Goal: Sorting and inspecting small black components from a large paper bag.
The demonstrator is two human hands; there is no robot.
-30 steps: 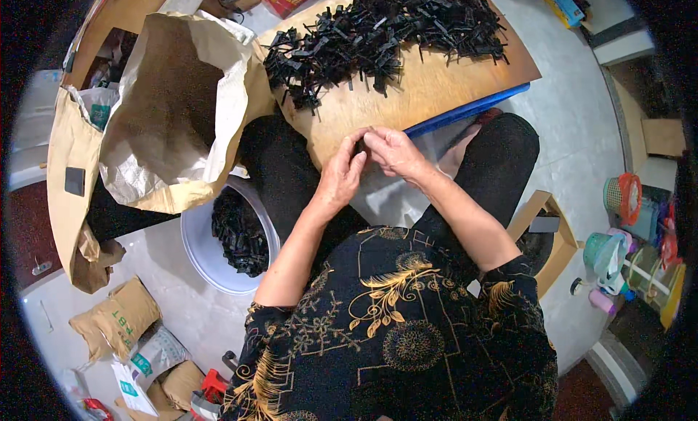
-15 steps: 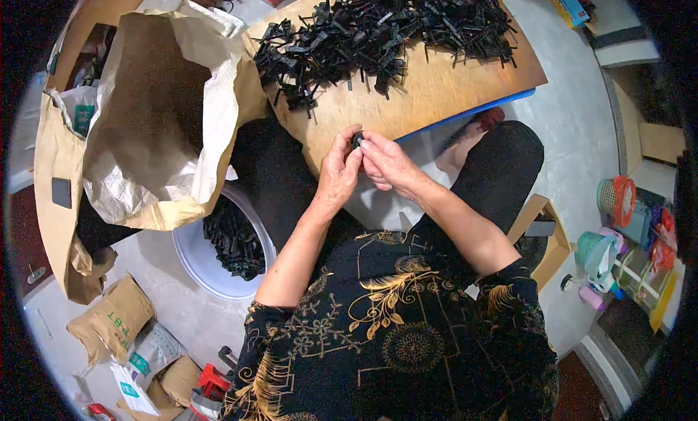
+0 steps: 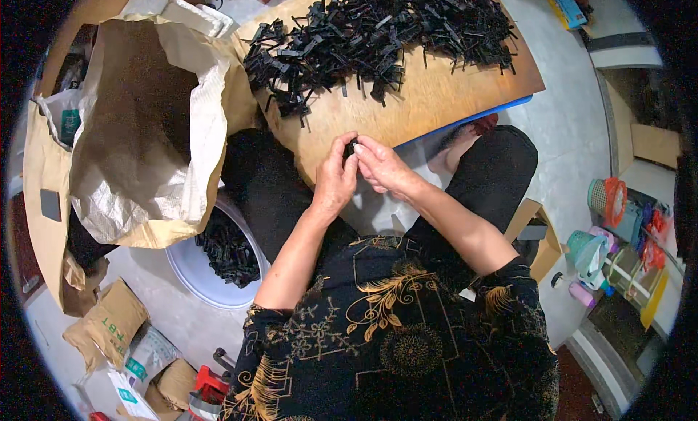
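Black, small and partly hidden, a plastic piece is pinched between the fingertips of the left hand and right hand, over the near edge of the brown wooden worktop. Slim black pieces in a tangled heap cover its far side. Grey floor bears tan packets with green lettering.

The pale grey floor shines faintly beside a white strip at upper right.
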